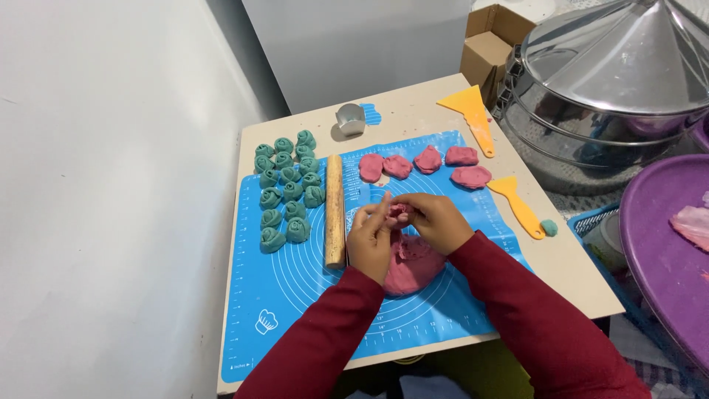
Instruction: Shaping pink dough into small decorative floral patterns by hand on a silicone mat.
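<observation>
My left hand [371,235] and my right hand [437,220] meet over a blue silicone mat [281,295], both pinching a small piece of pink dough [399,212] between their fingertips. Just below the hands lies a larger lump of pink dough [410,266] on the mat. Several flattened pink dough pieces [428,164] sit in a row beyond the hands. Several green dough rolls [286,188] are grouped at the mat's left. A wooden rolling pin [334,210] lies lengthwise between the green rolls and my left hand.
Two orange plastic scrapers [473,114] [519,205] lie on the beige table [576,266] at right, with a small green dough ball [549,227]. A metal cutter [351,118] stands at the back. A steel steamer with a conical lid [613,81], a purple tray [657,244] and cardboard boxes [491,44] are at right.
</observation>
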